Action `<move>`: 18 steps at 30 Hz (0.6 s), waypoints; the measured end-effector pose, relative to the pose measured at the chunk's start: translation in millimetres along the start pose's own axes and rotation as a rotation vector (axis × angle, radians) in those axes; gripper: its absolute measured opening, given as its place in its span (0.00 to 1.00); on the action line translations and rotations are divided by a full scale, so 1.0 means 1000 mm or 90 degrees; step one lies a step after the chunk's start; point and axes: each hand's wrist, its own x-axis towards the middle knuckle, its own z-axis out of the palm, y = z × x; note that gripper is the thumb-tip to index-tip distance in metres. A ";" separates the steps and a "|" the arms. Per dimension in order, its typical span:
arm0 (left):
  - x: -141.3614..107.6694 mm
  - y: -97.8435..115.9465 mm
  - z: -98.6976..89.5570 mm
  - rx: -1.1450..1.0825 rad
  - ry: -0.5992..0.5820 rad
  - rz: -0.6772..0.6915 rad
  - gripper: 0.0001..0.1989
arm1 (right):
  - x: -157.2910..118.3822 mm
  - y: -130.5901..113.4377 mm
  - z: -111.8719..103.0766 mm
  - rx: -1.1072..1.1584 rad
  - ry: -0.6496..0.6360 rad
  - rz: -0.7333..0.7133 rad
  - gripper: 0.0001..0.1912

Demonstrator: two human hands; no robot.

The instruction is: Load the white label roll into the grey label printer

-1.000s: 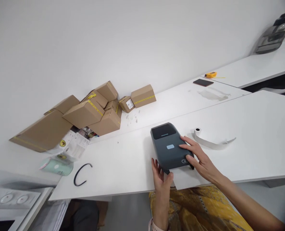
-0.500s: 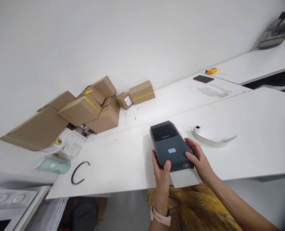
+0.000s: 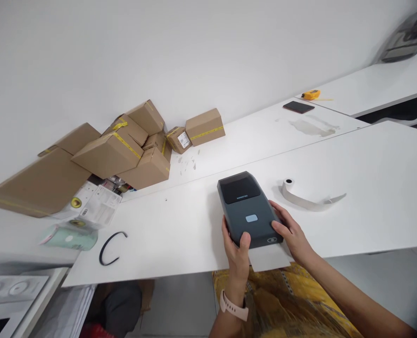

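Note:
A dark blue-grey label printer (image 3: 248,211) with a dark window and a light blue button sits near the front edge of the white table (image 3: 176,234). My left hand (image 3: 237,249) grips its near left corner, thumb on top. On the right side, my right hand (image 3: 292,234) holds the casing with its thumb on the top edge. A white strip of paper (image 3: 269,258) sticks out from under the printer's near end. To the right lies a partly unrolled paper roll (image 3: 298,199).
Several cardboard boxes (image 3: 106,152) are piled at the back left. A black headband (image 3: 104,249) and a mint-green pouch (image 3: 69,237) lie at the left. Far right are a dark phone (image 3: 299,107) and a yellow tape measure (image 3: 312,95).
The view has shifted slightly, so most things sit a little higher in the picture. Both hands keep their hold on the label printer, which looks nearly unmoved.

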 end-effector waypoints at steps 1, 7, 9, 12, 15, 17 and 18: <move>0.001 0.001 0.000 0.000 0.000 0.003 0.41 | 0.000 -0.001 0.001 -0.003 -0.001 -0.010 0.38; -0.020 -0.003 -0.007 -0.009 0.031 -0.039 0.46 | -0.009 -0.010 -0.001 -0.094 -0.004 -0.162 0.29; -0.041 -0.012 -0.009 0.020 0.129 -0.071 0.40 | -0.016 -0.009 -0.005 -0.148 -0.029 -0.207 0.23; -0.072 -0.023 -0.005 0.010 0.155 -0.159 0.31 | -0.024 -0.005 -0.011 -0.174 -0.054 -0.215 0.24; -0.083 -0.017 0.010 -0.066 -0.012 -0.283 0.36 | -0.027 -0.001 -0.015 -0.183 -0.038 -0.221 0.26; -0.080 -0.004 0.022 -0.093 -0.097 -0.321 0.39 | -0.027 -0.001 -0.015 -0.199 -0.035 -0.237 0.26; -0.077 0.002 0.027 -0.097 -0.116 -0.331 0.39 | -0.027 -0.002 -0.015 -0.206 -0.038 -0.245 0.26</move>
